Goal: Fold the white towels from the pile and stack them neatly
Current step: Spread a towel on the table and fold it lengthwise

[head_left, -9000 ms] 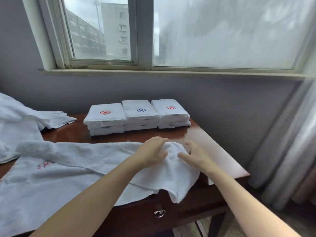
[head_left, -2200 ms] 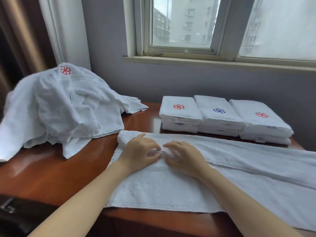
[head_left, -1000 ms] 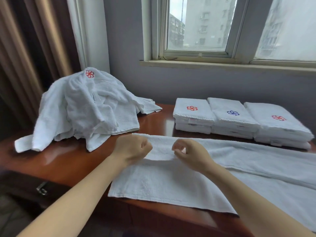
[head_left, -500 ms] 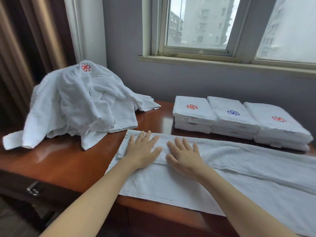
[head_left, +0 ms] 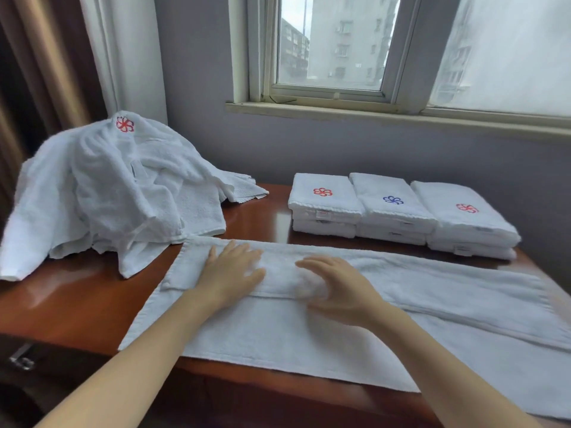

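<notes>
1. Held both bare forearms stretched forward from the lower edge, over the near rim of the wooden table (head_left: 77,304), wrists low, palms turned down.
2. Counted two hands, one spread towel (head_left: 278,338) lying lengthwise along the near part of the table, and one loose pile (head_left: 117,193) of unfolded towels at the far left. Counted also three stacks of folded towels side by side below the window (head_left: 330,41): left stack (head_left: 324,202) and right stack (head_left: 466,220) topped with a red flower mark, middle stack (head_left: 392,208) with a blue one.
3. Rested the left hand (head_left: 230,270) flat on the folded-over far strip of the spread towel, near its left end, fingers straight and slightly spread.
4. Pressed the right hand (head_left: 336,288) palm down just beside it, on the near edge of the same strip, fingers close together and only slightly bent, pointing toward the left hand; somewhat blurred.
</notes>
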Motion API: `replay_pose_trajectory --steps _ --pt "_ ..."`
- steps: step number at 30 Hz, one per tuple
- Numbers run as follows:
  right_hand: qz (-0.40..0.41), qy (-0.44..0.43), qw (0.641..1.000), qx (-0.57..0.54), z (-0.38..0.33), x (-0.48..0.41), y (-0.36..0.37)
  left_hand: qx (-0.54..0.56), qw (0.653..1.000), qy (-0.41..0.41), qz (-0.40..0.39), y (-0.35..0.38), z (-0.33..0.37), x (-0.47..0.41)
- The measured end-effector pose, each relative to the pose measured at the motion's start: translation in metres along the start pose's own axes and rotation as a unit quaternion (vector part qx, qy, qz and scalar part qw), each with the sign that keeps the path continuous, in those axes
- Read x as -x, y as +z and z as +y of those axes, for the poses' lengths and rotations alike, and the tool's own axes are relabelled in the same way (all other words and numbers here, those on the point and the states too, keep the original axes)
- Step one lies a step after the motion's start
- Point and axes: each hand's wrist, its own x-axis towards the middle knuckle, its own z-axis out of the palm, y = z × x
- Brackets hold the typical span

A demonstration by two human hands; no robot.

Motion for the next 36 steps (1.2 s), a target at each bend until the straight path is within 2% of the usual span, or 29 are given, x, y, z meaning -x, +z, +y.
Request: replay_pose_trajectory --steps 4,9,14,16,19,22,29,36 --pt "0.003 0.065 0.998 -0.003 0.029 0.03 -0.019 0.075 0.99 0.121 0.013 0.011 0.058 0.008" --pt "0.009 0.089 0.995 0.035 0.048 0.045 -0.03 0.105 0.979 0.176 -0.008 0.018 0.106 0.003" --pt "0.076 0.086 0.987 0.109 0.057 0.05 -0.033 0.027 0.988 0.146 -0.047 0.024 0.117 0.0" --pt "0.106 0.082 0.983 0.125 0.062 0.054 -0.036 0.034 0.99 0.131 -0.044 0.02 0.122 -0.001" --pt "0.099 0.061 0.986 0.121 0.067 0.063 -0.034 0.037 0.996 0.079 -0.033 0.015 0.137 -0.006" --pt "0.097 0.063 0.987 0.11 0.077 0.077 -0.036 -0.061 0.996 0.068 -0.023 0.012 0.154 -0.013" --pt "0.148 0.179 0.966 0.115 0.116 0.124 -0.06 0.012 0.97 0.244 0.006 0.027 0.211 -0.017" --pt "0.143 0.28 0.937 0.153 0.151 0.158 -0.086 0.027 0.949 0.312 -0.014 0.041 0.274 -0.026"
